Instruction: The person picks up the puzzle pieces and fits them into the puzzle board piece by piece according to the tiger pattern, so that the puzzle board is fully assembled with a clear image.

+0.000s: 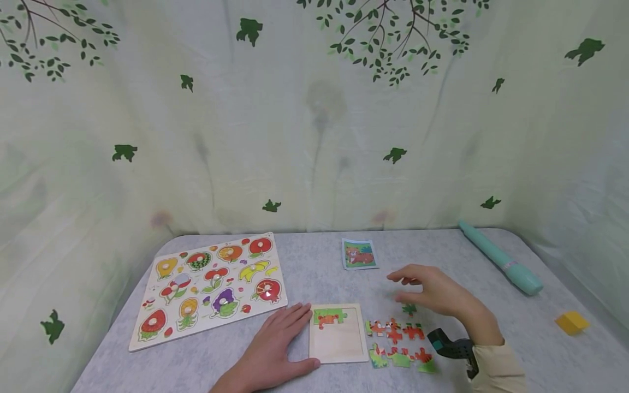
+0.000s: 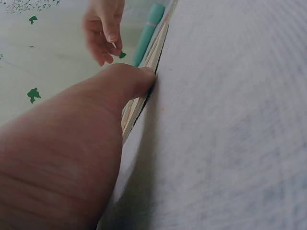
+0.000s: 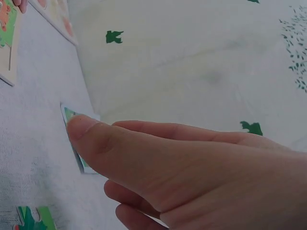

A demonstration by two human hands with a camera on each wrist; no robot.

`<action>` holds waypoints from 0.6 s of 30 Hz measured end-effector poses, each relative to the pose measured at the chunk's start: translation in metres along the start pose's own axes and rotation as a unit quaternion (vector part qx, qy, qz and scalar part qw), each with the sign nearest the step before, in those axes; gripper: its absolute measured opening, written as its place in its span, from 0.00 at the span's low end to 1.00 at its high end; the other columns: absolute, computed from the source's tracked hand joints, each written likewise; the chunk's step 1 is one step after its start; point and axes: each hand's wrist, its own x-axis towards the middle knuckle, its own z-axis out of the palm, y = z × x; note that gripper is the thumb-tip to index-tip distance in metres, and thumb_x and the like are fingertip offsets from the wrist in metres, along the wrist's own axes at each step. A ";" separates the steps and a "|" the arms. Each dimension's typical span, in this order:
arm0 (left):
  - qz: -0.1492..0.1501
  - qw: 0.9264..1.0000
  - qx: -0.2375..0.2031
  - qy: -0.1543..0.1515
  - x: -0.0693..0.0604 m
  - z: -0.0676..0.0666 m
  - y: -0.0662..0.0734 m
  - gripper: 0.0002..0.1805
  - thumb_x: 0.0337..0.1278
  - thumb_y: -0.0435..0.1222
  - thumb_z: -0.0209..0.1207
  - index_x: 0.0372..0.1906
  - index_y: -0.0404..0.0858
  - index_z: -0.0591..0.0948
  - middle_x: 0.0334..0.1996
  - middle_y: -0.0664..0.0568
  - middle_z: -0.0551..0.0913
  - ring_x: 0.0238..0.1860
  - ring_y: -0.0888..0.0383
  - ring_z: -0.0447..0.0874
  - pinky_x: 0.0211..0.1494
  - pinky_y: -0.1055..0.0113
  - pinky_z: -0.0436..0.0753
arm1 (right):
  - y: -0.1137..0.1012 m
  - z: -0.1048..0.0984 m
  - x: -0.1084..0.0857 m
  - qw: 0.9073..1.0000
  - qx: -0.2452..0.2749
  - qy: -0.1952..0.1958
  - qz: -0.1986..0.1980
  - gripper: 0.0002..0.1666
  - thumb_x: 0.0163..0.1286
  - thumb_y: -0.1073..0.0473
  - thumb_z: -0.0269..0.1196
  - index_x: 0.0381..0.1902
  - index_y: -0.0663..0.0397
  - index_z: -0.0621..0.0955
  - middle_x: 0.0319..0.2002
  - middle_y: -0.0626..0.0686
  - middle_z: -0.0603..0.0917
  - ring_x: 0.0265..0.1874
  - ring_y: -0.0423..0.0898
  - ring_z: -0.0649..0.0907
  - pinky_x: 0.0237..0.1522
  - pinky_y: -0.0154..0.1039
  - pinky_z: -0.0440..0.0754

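My left hand (image 1: 277,346) lies flat beside a small square wooden puzzle tray (image 1: 339,346). Its fingertips touch the tray's left edge, and the thumb (image 2: 139,79) rests against the near corner. Joined green and orange puzzle pieces (image 1: 329,316) sit in the tray's upper left. Above the table, to the tray's right, hovers my right hand (image 1: 427,289), thumb and fingers apart with nothing seen between them. Under it lies a dark green puzzle piece (image 1: 409,309). Several loose red, orange and green pieces (image 1: 400,357) lie right of the tray.
A large fruit puzzle board (image 1: 206,289) lies at the left. Behind the tray is a picture card (image 1: 360,255) of an animal. A teal tapered stick (image 1: 501,259) and a yellow block (image 1: 572,323) lie at the right. A leaf-patterned curtain (image 1: 314,185) hangs along the table's far edge.
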 end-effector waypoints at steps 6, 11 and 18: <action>-0.002 1.000 -0.004 0.001 0.000 0.001 0.000 0.52 0.55 0.73 0.59 0.78 0.47 0.68 0.79 0.57 0.65 0.80 0.51 0.60 0.81 0.42 0.58 | 0.007 -0.001 -0.002 1.000 0.018 0.000 0.018 0.26 0.66 0.52 0.74 0.60 0.54 0.84 0.55 0.52 0.87 0.51 0.51 0.84 0.58 0.55 0.84; -0.005 1.000 -0.005 0.000 0.000 0.001 0.000 0.52 0.54 0.73 0.60 0.78 0.47 0.68 0.79 0.57 0.65 0.80 0.51 0.60 0.81 0.42 0.58 | 0.015 0.000 -0.003 0.999 0.036 -0.002 0.035 0.29 0.65 0.54 0.74 0.62 0.56 0.83 0.56 0.54 0.87 0.51 0.51 0.84 0.59 0.57 0.83; -0.009 1.000 0.003 -0.003 0.000 0.002 0.000 0.52 0.54 0.72 0.61 0.79 0.48 0.68 0.79 0.57 0.65 0.80 0.52 0.59 0.81 0.43 0.58 | 0.022 0.000 -0.005 0.997 0.057 -0.011 0.046 0.29 0.63 0.56 0.75 0.61 0.56 0.84 0.56 0.55 0.87 0.52 0.52 0.84 0.60 0.56 0.84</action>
